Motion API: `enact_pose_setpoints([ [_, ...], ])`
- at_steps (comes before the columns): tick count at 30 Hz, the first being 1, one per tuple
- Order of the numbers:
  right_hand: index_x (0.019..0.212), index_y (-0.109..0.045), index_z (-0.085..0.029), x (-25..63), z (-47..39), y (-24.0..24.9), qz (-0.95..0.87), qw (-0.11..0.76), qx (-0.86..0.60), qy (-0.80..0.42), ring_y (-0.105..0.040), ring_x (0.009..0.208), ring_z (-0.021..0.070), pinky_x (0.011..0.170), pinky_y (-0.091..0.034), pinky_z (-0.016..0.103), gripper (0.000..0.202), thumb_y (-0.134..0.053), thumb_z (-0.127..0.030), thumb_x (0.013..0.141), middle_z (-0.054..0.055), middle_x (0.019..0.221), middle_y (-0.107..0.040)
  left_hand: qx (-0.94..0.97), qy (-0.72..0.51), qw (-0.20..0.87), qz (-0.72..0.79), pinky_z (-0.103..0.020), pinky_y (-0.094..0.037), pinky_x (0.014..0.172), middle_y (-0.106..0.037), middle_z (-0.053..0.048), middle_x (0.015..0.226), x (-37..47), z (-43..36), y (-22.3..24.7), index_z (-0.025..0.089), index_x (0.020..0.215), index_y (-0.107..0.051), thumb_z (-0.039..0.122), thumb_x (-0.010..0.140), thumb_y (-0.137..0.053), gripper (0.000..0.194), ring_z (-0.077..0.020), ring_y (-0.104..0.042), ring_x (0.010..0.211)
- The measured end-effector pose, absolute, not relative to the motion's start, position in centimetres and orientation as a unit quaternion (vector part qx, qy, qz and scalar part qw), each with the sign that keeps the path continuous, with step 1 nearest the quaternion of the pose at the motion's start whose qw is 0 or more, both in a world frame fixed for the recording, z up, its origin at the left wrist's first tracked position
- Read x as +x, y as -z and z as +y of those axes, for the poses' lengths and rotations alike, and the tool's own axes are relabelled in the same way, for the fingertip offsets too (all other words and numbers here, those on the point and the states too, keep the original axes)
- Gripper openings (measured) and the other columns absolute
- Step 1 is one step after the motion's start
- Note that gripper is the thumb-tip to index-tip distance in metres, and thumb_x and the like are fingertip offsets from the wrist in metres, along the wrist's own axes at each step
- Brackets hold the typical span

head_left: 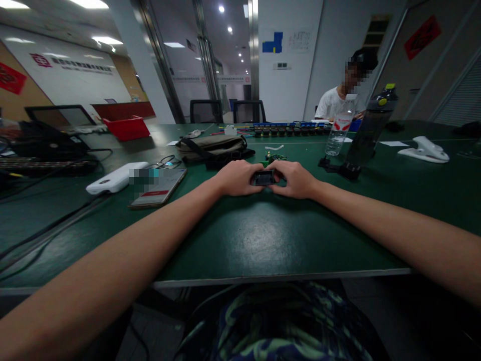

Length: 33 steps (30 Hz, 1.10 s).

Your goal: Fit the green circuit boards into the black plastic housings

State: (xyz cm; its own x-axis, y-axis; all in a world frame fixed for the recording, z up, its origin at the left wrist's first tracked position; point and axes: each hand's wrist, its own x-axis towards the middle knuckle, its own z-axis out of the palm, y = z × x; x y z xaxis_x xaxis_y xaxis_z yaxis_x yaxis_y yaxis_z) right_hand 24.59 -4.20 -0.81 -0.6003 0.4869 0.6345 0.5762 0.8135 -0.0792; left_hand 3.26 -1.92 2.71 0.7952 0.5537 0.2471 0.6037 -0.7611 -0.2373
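Observation:
Between my two hands is a small black box-shaped housing (264, 178), its hollow side facing me. My left hand (240, 178) grips its left end with thumb and fingers. At the opposite end my right hand (295, 179) holds it in the same way. Right behind the housing, a green circuit board (277, 158) with small parts shows above my fingers. Whether the board touches the housing is hidden by my hands.
Left of my forearm lie a phone (160, 188) and a white power bank (117, 178) with cables. A grey-brown bag (214, 148) sits behind my left hand. To the right stand a water bottle (339, 128) and a dark bottle (372, 128). A person (332, 104) sits across the table.

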Motion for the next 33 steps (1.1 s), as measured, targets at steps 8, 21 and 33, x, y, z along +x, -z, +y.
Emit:
enact_pose_setpoints([
  [8,0.096,-0.057,-0.017,24.55,-4.2,0.84,-0.893,0.328,-0.301,0.066,-0.054,0.068,0.0173,0.066,-0.04,0.027,0.024,-0.064,-0.025,0.075,0.001,0.074,-0.058,-0.934,0.075,0.14,-0.319,-0.03,-0.049,0.064,-0.075,-0.006,0.083,3.22,-1.66,-2.61,0.02,0.107,-0.067,0.05,0.082,-0.055,0.042,-0.0257,-0.071,0.077],
  [21,0.096,-0.056,-0.017,24.56,-4.2,0.83,-0.893,0.326,-0.305,0.064,-0.054,0.068,0.0168,0.066,-0.039,0.026,0.023,-0.064,-0.025,0.076,0.001,0.074,-0.057,-0.933,0.067,0.146,-0.322,-0.03,-0.047,0.063,-0.074,-0.007,0.085,3.22,-1.61,-2.4,0.019,0.105,-0.066,0.05,0.084,-0.052,0.041,-0.0265,-0.071,0.078],
  [33,0.098,-0.057,-0.016,24.6,-4.25,0.81,-0.893,0.323,-0.307,0.064,-0.054,0.068,0.0168,0.066,-0.04,0.027,0.024,-0.064,-0.026,0.077,0.001,0.074,-0.057,-0.931,0.059,0.153,-0.327,-0.029,-0.047,0.064,-0.074,-0.008,0.086,3.3,-1.71,-2.5,0.018,0.105,-0.066,0.049,0.084,-0.053,0.04,-0.0261,-0.071,0.079],
])
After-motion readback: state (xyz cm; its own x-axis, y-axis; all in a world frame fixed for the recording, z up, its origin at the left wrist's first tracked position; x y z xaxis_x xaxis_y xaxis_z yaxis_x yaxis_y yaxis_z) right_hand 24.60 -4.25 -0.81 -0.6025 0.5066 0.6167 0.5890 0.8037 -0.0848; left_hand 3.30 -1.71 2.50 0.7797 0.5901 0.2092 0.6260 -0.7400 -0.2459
